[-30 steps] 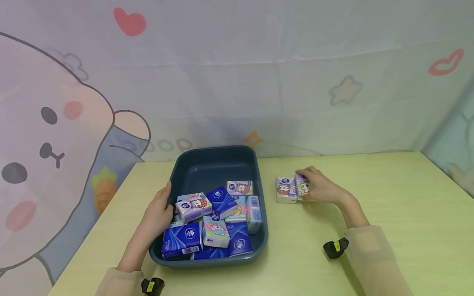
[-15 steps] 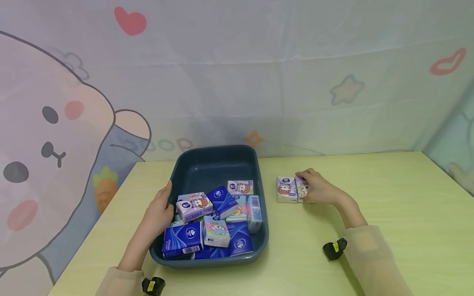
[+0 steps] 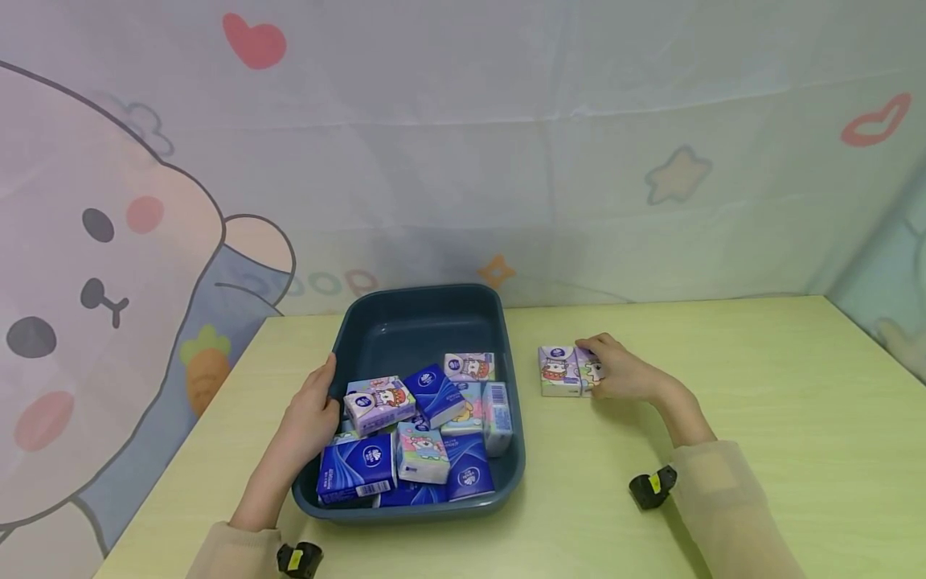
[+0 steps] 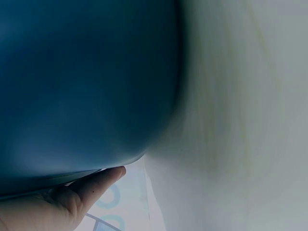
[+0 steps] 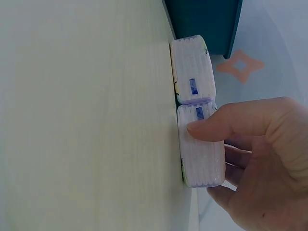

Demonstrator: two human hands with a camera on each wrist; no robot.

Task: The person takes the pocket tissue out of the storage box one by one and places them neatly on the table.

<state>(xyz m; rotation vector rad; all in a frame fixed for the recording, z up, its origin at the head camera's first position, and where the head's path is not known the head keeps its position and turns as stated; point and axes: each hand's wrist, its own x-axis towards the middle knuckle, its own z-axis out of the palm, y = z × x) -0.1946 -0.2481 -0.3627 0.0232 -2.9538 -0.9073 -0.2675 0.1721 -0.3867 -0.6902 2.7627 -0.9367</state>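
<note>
Just right of the tub (image 3: 434,322), the right pack (image 3: 589,371) rests on the counter (image 3: 781,402), its printed top purple and white with a cartoon animal, its near side pale, ridged and marked by a small blue patch. My right hand (image 3: 625,371) pinches it, thumb across that near side, fingers reaching behind. Touching its left edge is the left pack (image 3: 559,371), also purple, with a cartoon figure in red and a round dark badge. My left hand (image 3: 309,406) grips the tub's left rim, so my hands are well apart, each clamped on something different.

Pale yellow-green and faintly streaked, the counter runs back to a creased backdrop (image 3: 448,161) showing a big bear (image 3: 65,265), a red heart (image 3: 255,40), a pair of lips (image 3: 877,121) and a star (image 3: 678,175).

Counting, I have two packs on the counter and one dark teal tub. Heaped inside it I make out four blue packs (image 3: 358,468) and five patterned packs (image 3: 379,404), plus slivers of others too covered to number. Two black devices (image 3: 653,488) sit by my cream sleeves (image 3: 727,498).
</note>
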